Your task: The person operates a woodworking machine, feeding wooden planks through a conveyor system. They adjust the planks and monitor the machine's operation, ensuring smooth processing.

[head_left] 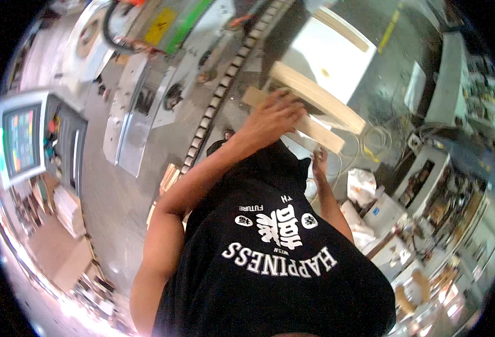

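My left hand (281,112) lies over a pale wooden board (327,137), its fingers bent around the board's upper edge and slightly blurred. A second, thicker pale wooden board (320,96) runs almost parallel just beyond it, with a dark gap between the two. My right hand (319,163) is low by the right end of the nearer board, fingertips close to its underside. Part of that hand is turned away, so whether it grips or only touches the board is unclear.
Beyond the boards lies a white panel (329,56) with a wooden strip (342,29) along its far edge. A segmented track (218,101) runs along the machine at left. A control screen (21,139) stands far left. Looped hoses (375,137) and a cluttered bench (421,180) are at right.
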A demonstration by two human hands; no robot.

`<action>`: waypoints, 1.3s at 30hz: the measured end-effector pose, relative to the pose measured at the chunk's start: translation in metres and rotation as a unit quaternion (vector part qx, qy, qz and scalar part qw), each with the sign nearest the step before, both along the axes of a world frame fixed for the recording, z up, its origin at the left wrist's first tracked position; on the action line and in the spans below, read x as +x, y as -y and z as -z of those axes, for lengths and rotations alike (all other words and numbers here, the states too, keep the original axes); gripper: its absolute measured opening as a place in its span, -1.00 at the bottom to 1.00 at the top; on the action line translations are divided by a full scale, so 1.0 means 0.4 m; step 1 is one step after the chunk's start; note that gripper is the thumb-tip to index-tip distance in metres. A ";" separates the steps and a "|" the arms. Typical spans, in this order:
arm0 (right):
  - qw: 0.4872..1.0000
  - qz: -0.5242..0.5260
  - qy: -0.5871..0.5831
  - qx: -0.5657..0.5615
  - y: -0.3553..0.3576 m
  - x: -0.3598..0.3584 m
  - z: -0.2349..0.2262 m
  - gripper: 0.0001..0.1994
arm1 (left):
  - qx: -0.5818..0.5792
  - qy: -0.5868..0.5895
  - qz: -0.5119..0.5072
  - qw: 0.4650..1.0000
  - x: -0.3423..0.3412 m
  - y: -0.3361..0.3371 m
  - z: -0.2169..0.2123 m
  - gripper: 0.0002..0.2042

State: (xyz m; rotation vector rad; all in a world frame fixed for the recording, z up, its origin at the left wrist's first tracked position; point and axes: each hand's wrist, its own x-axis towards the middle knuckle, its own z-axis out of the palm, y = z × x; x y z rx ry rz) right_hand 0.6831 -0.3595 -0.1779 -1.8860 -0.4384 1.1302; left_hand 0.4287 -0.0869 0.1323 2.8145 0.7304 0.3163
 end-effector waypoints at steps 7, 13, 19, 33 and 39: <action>0.956 -0.224 0.175 -0.069 0.138 0.095 0.081 -0.56 | -0.043 0.202 -0.198 0.958 -0.263 0.054 -0.041 -0.46; 0.947 -0.302 0.107 0.015 -0.089 -0.080 -0.194 -0.69 | 0.007 0.187 -0.538 0.822 -0.759 0.065 0.227 -0.43; 0.837 -0.520 0.097 0.137 -0.521 -0.531 -0.591 -0.65 | 0.099 0.099 -0.572 0.808 -1.036 -0.050 0.308 -0.43; 0.860 -0.319 -0.385 0.103 -0.963 -1.340 -0.466 -0.49 | 0.064 0.110 -0.594 0.794 -1.167 -0.058 0.315 -0.56; 0.865 -0.285 -0.387 0.147 -0.937 -1.378 -0.446 -0.64 | 0.005 0.065 -0.554 0.830 -1.238 0.020 0.277 -0.53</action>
